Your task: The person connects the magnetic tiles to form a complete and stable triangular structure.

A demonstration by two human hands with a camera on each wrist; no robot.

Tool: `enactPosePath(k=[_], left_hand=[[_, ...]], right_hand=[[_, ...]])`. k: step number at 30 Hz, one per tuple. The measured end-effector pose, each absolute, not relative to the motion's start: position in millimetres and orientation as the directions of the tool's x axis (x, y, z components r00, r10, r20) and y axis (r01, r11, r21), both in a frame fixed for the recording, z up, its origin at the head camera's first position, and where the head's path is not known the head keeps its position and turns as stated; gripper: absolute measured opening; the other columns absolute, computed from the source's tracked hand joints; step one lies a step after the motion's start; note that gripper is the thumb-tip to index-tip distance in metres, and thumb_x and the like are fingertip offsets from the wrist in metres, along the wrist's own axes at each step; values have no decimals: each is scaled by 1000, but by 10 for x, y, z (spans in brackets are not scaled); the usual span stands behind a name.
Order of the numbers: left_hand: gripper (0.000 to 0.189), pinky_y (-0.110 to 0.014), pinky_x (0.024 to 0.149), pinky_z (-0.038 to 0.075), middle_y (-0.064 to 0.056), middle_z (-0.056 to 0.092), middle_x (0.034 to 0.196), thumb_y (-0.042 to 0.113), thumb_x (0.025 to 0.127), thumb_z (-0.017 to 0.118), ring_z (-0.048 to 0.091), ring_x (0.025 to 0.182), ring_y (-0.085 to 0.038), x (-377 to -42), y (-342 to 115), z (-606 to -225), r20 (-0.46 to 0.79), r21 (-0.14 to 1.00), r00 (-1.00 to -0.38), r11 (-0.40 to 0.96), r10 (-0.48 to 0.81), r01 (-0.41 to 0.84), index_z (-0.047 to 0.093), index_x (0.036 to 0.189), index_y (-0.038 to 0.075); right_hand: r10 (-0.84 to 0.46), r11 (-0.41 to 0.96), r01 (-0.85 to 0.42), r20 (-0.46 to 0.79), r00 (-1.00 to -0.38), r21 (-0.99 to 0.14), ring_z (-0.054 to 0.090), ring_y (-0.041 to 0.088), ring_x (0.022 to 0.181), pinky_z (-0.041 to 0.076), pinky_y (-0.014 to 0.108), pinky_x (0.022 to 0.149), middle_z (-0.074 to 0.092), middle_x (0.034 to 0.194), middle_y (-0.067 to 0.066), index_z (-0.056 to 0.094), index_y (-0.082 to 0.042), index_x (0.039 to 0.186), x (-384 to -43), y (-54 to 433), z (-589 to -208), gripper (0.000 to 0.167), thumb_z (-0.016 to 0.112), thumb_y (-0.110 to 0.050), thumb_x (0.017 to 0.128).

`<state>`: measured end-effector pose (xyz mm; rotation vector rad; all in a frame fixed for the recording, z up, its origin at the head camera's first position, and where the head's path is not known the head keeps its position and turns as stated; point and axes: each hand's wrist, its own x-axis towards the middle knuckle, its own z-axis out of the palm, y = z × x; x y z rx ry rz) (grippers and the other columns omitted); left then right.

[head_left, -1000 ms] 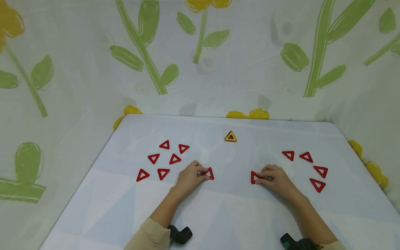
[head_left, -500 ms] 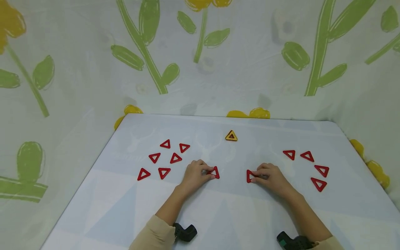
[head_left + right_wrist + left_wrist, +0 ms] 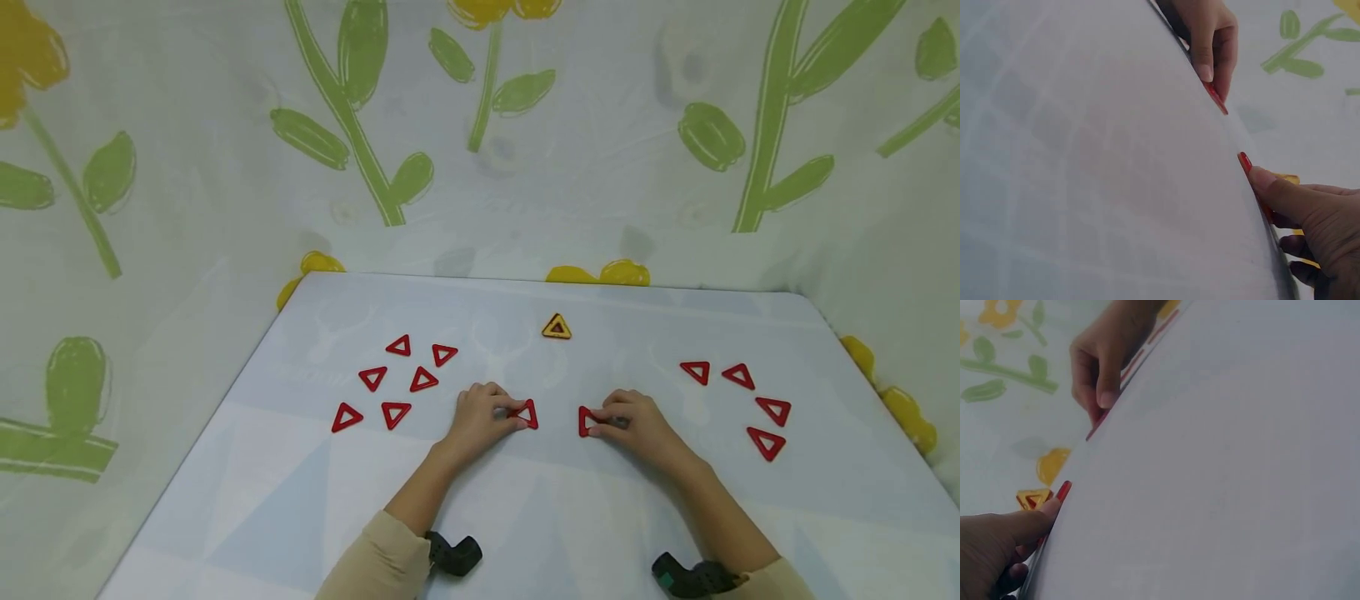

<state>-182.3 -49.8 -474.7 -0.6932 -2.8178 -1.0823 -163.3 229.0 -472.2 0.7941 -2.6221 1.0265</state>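
Observation:
My left hand (image 3: 480,418) pinches a red triangle frame (image 3: 532,413) between thumb and fingers, low over or on the table in the middle. Facing it, my right hand (image 3: 637,423) pinches another red triangle frame (image 3: 582,422). A short gap separates the two pieces, each with a straight side turned toward the other. In the left wrist view the left hand's red triangle (image 3: 1065,490) shows edge-on under the thumb. The right wrist view also shows the right hand's red triangle (image 3: 1245,162) as a thin edge, partly covered by the fingers.
Several loose red triangles (image 3: 423,380) lie left of the hands, and several more red triangles (image 3: 768,443) lie at the right. A yellow triangle (image 3: 557,327) stands or lies toward the back of the white table (image 3: 480,533). Behind is a flower-patterned curtain (image 3: 585,183).
Both hands have moved inward, the left to the right and the right to the left, carrying their red triangles closer together. The loose triangles and the yellow one have stayed in place.

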Motion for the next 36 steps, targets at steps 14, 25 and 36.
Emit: enactPosePath(k=[14,25,36], left_hand=[[28,-35,79,29,1,60,97,29,81,74,48,89,-16,-1871,-349,-4755,184,621,-886,648,426,441,74,106,18],[28,-35,80,29,2,60,100,33,83,72,47,93,-15,-1920,-293,-4743,148,588,-868,664,474,462,73,108,21],[30,-35,80,28,2,59,100,32,83,71,47,95,-15,-1952,-283,-4744,133,585,-845,647,517,488,73,110,22]], right_hand=[[-398,678,-480,271,-876,-556,53,11,77,47,24,66,62,82,-5,76,-7,95,-1695,2142,-4715,24,81,-15,73],[-423,660,-532,322,-847,-531,54,11,74,45,25,65,62,80,-4,77,-6,94,-1737,2055,-4728,24,81,-14,71],[-431,646,-535,318,-844,-544,54,10,75,45,26,66,63,81,-6,77,-7,94,-1750,2028,-4722,24,81,-16,73]])
